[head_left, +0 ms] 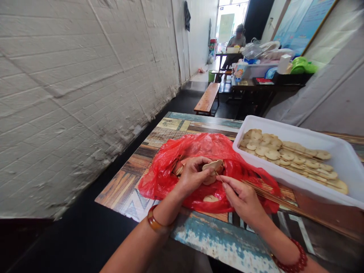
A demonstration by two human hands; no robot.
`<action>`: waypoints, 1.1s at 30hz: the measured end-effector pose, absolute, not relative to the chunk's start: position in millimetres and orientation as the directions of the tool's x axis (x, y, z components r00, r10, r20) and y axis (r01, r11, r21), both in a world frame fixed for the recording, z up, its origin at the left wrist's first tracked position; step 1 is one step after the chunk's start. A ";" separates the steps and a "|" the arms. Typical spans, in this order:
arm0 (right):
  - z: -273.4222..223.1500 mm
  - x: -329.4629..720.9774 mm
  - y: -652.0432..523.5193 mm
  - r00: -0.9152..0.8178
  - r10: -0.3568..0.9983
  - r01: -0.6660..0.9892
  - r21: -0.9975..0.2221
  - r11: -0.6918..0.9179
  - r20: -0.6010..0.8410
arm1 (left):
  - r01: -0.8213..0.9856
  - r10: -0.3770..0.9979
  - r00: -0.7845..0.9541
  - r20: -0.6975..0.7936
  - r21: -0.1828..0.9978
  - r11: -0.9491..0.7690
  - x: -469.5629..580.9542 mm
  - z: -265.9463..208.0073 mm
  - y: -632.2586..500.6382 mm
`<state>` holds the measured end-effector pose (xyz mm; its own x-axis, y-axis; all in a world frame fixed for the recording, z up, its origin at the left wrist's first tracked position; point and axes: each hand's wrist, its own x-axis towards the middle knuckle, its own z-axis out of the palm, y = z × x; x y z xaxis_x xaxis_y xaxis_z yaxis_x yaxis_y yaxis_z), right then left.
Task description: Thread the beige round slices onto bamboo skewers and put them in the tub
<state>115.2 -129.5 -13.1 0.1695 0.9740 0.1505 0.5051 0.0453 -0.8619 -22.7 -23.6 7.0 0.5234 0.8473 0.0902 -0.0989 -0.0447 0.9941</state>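
Observation:
My left hand [193,176] is closed on a pale, thin round food slice [213,165], its thumb and fingers pinching the edge. Between the fingertips of my right hand [243,197] is a thin skewer [219,176], with its tip at the slice. Both hands are over an open red plastic bag [159,182], which holds more slices, partly hidden by my left hand. One loose slice [210,198] lies on the bag's near side. Long thin sticks [290,201] stretch across the table to the right of my right hand.
A white plastic tub [292,131] with rows of skewered slices [273,153] stands at the right. Beyond the patterned table [199,242] are a wooden bench [209,98] and a cluttered dark table [253,86]. A person [236,41] sits far back. A white wall [85,94] runs along the left.

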 end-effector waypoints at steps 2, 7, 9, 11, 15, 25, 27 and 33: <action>-12.4 115.3 -128.8 0.173 0.968 0.518 -0.853 0.068 0.182 | -0.095 0.837 0.539 0.094 0.994 -0.050 -22.6 6.3 -23.5; -10.7 115.8 -129.4 0.159 0.959 0.547 -0.830 0.112 0.234 | -0.122 0.848 0.530 0.005 0.990 0.071 -23.3 2.1 -22.3; -10.7 116.3 -130.4 0.150 0.953 0.573 -0.809 0.134 0.265 | -0.152 0.853 0.520 -0.052 0.977 0.152 -24.0 0.0 -21.7; -11.1 116.8 -131.1 0.140 0.941 0.599 -0.783 0.168 0.309 | -0.185 0.835 0.543 -0.088 0.957 0.222 -24.8 -1.9 -21.2; -12.1 117.2 -131.3 0.121 0.928 0.633 -0.748 0.201 0.351 | -0.233 0.797 0.591 -0.125 0.919 0.317 -26.8 -4.4 -20.3; -19.4 114.6 -131.7 0.114 0.882 0.717 -0.653 0.245 0.457 | -0.280 0.796 0.581 -0.170 0.876 0.392 -25.9 -2.8 -21.9; -20.1 114.7 -131.7 0.110 0.882 0.725 -0.644 0.244 0.458 | -0.291 0.795 0.580 -0.180 0.865 0.408 -25.4 -2.4 -22.5; -21.6 116.1 -132.2 0.099 0.876 0.746 -0.618 0.248 0.471 | -0.305 0.800 0.573 -0.177 0.860 0.409 -25.4 -3.5 -23.1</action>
